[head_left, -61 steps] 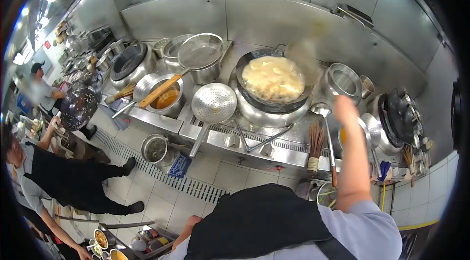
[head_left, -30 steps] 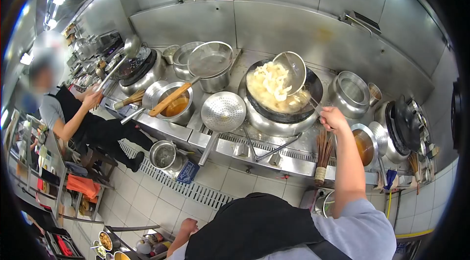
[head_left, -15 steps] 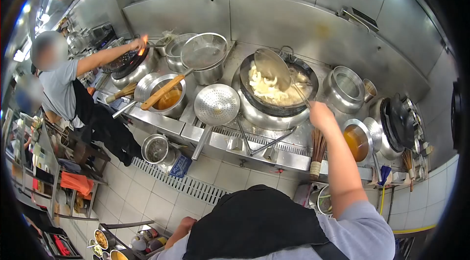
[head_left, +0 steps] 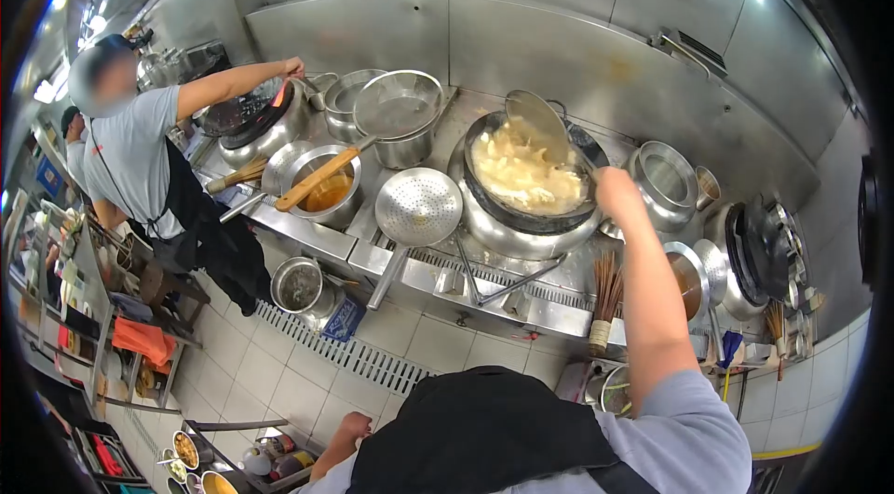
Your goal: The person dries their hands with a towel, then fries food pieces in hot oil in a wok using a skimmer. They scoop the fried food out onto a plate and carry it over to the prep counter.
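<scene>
My right hand [head_left: 615, 193] is wrapped round the handle of a large round metal skimmer [head_left: 537, 121]. The skimmer's bowl is tilted up at the back of a black wok [head_left: 521, 215], its lower edge in the food. Pale, curved pieces [head_left: 521, 168] sit in bubbling, cloudy liquid there. Low by my body, my left hand [head_left: 354, 426] is curled into a loose fist away from the stove, with nothing visible in it. A perforated skimmer [head_left: 419, 205] lies on the stove's front, left of the wok.
A wooden-handled strainer [head_left: 399, 105] rests over a pot, beside a bowl of brown liquid [head_left: 328, 189]. Bamboo brushes [head_left: 605, 303] and steel pots [head_left: 664, 175] stand on the right. A co-worker [head_left: 149, 154] works at another wok on the left. A pot [head_left: 298, 284] stands below the counter.
The skimmer has shifted right, its bowl still tilted, and the food has spread across the wok in more bubbling liquid. The flame at the co-worker's wok has shrunk.
</scene>
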The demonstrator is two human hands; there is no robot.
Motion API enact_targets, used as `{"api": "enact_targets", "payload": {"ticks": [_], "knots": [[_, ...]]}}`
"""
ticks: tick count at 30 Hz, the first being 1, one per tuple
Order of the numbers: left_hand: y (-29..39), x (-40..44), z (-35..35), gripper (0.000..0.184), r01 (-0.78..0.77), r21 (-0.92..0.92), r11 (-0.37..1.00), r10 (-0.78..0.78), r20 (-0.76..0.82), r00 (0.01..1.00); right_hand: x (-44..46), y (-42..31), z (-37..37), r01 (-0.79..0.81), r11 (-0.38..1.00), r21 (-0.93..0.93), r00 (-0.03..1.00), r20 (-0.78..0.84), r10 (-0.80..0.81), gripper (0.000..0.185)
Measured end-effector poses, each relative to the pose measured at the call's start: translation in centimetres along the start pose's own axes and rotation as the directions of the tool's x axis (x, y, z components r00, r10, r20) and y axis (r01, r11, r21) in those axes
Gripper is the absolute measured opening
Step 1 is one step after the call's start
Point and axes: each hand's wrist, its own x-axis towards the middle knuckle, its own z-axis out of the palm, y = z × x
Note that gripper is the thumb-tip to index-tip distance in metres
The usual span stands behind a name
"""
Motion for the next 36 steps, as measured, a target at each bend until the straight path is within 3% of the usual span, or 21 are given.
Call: {"api": "enact_targets", "payload": {"ticks": [1,2,4,6,7,8,11,13,16,19,21,22,23,25,28,29,31,32,34,35,36], "knots": [[-1.1,0.8,1.0,0.017,0.035,-0.029,0.999,-0.035,0.006,0.999,-0.6,0.0,-1.4,0.022,0.999,-0.025,1.000,-0.018,-0.023,0.026],[-2.7,2.2,2.1,0.017,-0.078,0.142,0.987,0.078,0.005,0.997,-1.7,-0.5,-3.0,0.031,0.999,-0.020,0.999,-0.035,-0.031,0.027],[-5.8,3.6,4.6,0.018,-0.186,0.308,0.933,0.187,0.028,0.982,-3.2,-1.5,-3.7,0.023,0.999,0.038,0.998,-0.066,-0.020,0.028],[-7.1,3.5,5.9,0.018,-0.124,0.055,0.991,0.124,-0.002,0.992,-2.0,-0.5,0.0,-0.003,0.996,0.084,1.000,0.003,0.003,0.028],[-7.2,3.3,6.0,0.018,-0.103,-0.028,0.994,0.103,-0.007,0.995,-0.6,0.3,2.7,0.085,0.996,0.013,0.992,0.090,-0.086,0.027],[-6.6,3.0,5.4,0.018,-0.147,0.074,0.986,0.148,-0.007,0.989,-0.2,0.1,4.2,0.010,0.998,-0.054,0.990,0.138,-0.003,0.025],[-4.4,2.8,4.1,0.018,-0.264,0.346,0.900,0.278,0.009,0.961,-1.6,1.4,-0.2,0.042,0.999,-0.014,0.995,0.090,-0.040,0.025],[-4.2,2.8,4.2,0.018,-0.291,0.419,0.860,0.308,0.027,0.951,-5.4,1.9,-5.0,0.098,0.995,-0.023,0.995,0.029,-0.097,0.026],[-3.9,3.7,3.4,0.020,-0.247,0.163,0.955,0.269,-0.128,0.955,-9.7,2.3,-7.3,0.087,0.995,-0.050,0.996,0.021,-0.086,0.027],[-3.9,3.6,3.0,0.019,-0.301,0.240,0.923,0.300,0.043,0.953,-8.2,2.8,-1.7,0.046,0.992,-0.119,0.995,0.089,-0.035,0.028],[-5.1,5.0,2.9,0.016,-0.393,0.116,0.912,0.381,0.111,0.918,-7.0,3.3,-0.3,0.003,0.991,-0.132,0.994,0.109,0.011,0.029],[-5.0,5.3,2.4,0.015,-0.421,0.076,0.904,0.410,0.129,0.903,-6.8,3.9,-0.6,0.009,0.995,-0.102,0.999,0.043,-0.005,0.030],[-3.2,4.5,1.3,0.015,-0.385,0.268,0.883,0.383,0.062,0.922,-6.5,4.3,-0.8,0.023,0.997,-0.075,0.999,-0.022,-0.025,0.031],[-2.3,3.7,0.6,0.014,-0.321,0.442,0.837,0.359,-0.002,0.933,-9.2,4.0,-5.3,-0.004,0.996,-0.091,0.997,-0.073,-0.002,0.030],[-3.6,4.6,0.3,0.015,-0.361,0.411,0.837,0.467,-0.195,0.862,-11.8,4.5,-7.8,-0.011,0.999,-0.032,0.998,-0.056,0.009,0.031],[-3.6,4.5,0.5,0.015,-0.367,0.211,0.906,0.409,-0.209,0.888,-12.1,4.7,-7.9,-0.028,0.999,0.032,0.999,-0.023,0.029,0.031],[-2.0,2.3,-0.2,0.015,-0.359,0.009,0.933,0.352,-0.208,0.912,-8.6,6.4,-2.1,0.023,0.998,-0.050,0.992,0.122,-0.017,0.032],[2.3,-2.9,-2.5,0.015,-0.286,-0.081,0.955,0.270,-0.172,0.947,-6.3,6.9,2.4,-0.014,0.997,-0.082,0.992,0.125,0.024,0.031],[2.7,-3.3,-2.7,0.016,-0.214,-0.158,0.964,0.194,-0.134,0.972,-6.6,4.1,1.9,-0.035,0.999,0.003,0.998,0.044,0.035,0.030],[-0.5,0.4,-0.5,0.017,-0.183,-0.066,0.981,0.182,-0.025,0.983,-6.8,3.3,0.4,-0.035,0.999,-0.002,0.999,0.041,0.035,0.029],[-0.8,0.8,-0.1,0.017,-0.151,-0.051,0.987,0.151,-0.015,0.988,-7.0,2.8,-0.8,-0.034,0.999,-0.007,0.998,0.044,0.034,0.028]]}}
